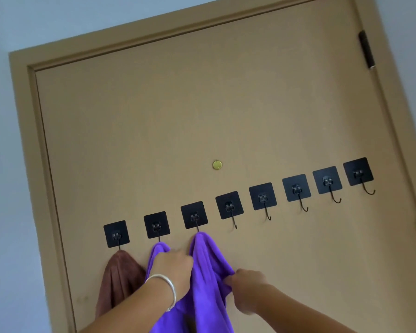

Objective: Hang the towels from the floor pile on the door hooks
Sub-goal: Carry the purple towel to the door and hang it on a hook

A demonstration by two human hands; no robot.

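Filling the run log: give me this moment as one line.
left hand: grips purple towel on third hook | right hand: pinches its edge | brown towel: hung | five hooks bare

Five right hooks (299, 195) bare; towels (202, 265) crowd left

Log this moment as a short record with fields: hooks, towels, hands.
hooks: eight black square adhesive hooks in a row on the tan wooden door
occupied: three leftmost
free: five on the right
towels: brown towel on first hook; purple towel on second; second purple towel on third
left hand: grips cloth between the two purple towels
right hand: fingers pinch the third towel's right edge
wrist: silver bangle on left
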